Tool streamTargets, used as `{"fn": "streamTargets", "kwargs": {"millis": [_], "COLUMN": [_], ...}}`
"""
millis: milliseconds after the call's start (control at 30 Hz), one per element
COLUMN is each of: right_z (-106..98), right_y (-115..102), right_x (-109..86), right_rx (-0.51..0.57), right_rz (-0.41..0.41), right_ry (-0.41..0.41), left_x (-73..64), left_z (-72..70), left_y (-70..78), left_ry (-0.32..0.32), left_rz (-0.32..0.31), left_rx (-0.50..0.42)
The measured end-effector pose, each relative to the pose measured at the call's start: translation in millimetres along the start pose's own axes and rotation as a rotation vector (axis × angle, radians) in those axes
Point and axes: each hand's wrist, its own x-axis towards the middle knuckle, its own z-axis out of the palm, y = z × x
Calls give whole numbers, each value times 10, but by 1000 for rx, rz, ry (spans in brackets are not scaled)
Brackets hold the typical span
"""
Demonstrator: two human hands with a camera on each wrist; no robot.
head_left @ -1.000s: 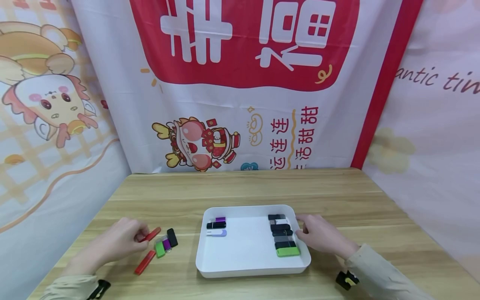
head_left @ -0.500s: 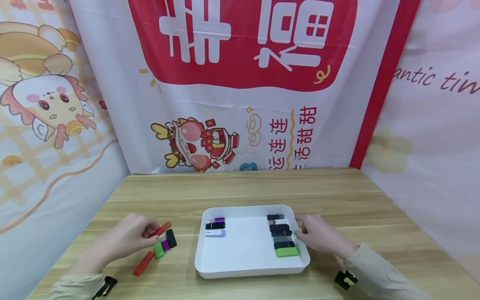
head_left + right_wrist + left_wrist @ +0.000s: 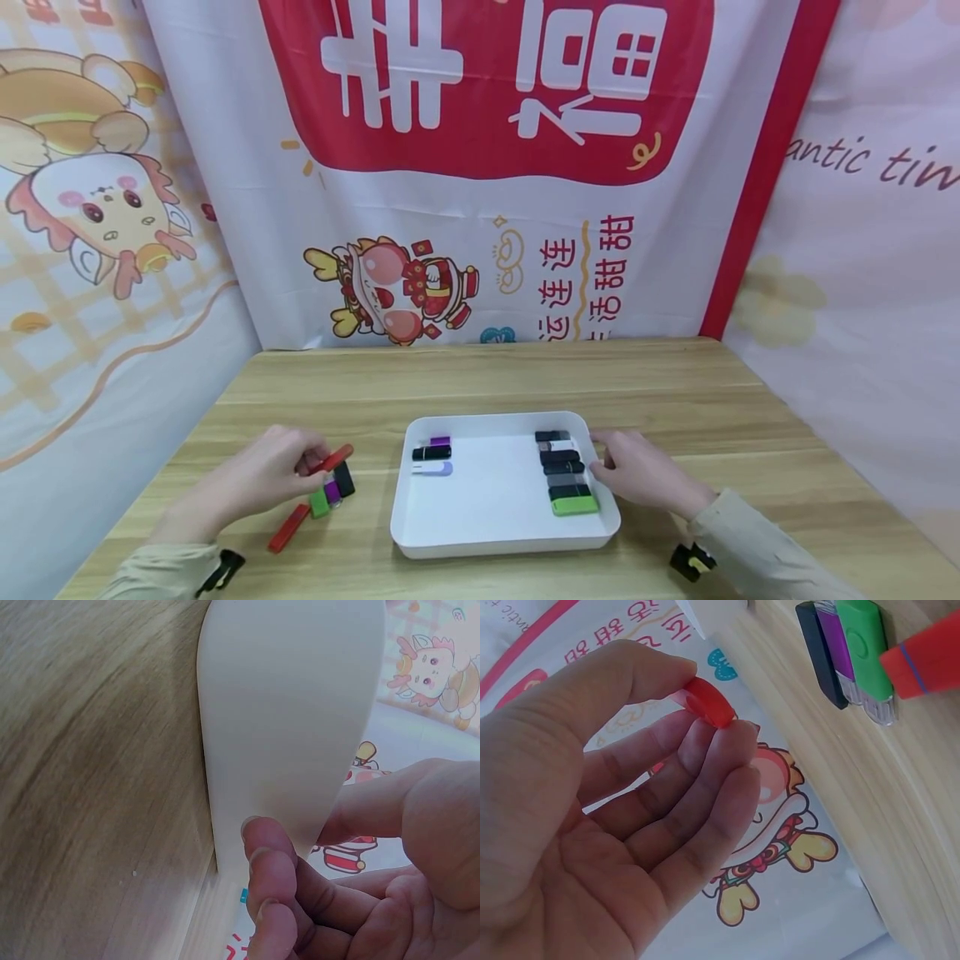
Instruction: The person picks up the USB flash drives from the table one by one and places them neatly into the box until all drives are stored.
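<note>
My left hand [image 3: 273, 471] pinches a red USB flash drive [image 3: 332, 458] between thumb and fingertips, raised off the table; the left wrist view shows only the red end [image 3: 709, 703] of this drive. Below it on the table lie a green USB flash drive [image 3: 319, 502], a purple one [image 3: 332, 492] and a black one [image 3: 344, 479], side by side. A second red flash drive [image 3: 288, 528] lies nearer the table's front. My right hand [image 3: 645, 471] holds the right wall of a white tray [image 3: 506, 546], fingers against its outside [image 3: 285, 720] and thumb over the rim.
Inside the tray, a short column of flash drives [image 3: 432, 452] stands at the left and a longer column of several [image 3: 564, 468] at the right. The wooden table [image 3: 480, 375] ends at printed cloth hangings [image 3: 450, 192] at the back and sides.
My left hand has moved right and lifted the red flash drive, which now hangs over the green, purple and black ones. The right hand keeps its place on the tray.
</note>
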Motion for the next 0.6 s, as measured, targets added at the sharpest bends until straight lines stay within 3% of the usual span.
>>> {"fn": "streamTargets", "kwargs": {"millis": [333,600], "right_z": [-26,-12], "right_y": [-26,-28], "right_x": [-12,-16], "right_rx": [15,13], "right_rz": [10,13], "right_ry": [-5,-9], "left_x": [56,77], "left_z": [-1,18], "left_y": [57,95], "left_ry": [-22,2], "left_rz": [-25,0], "left_rx": [1,6]}}
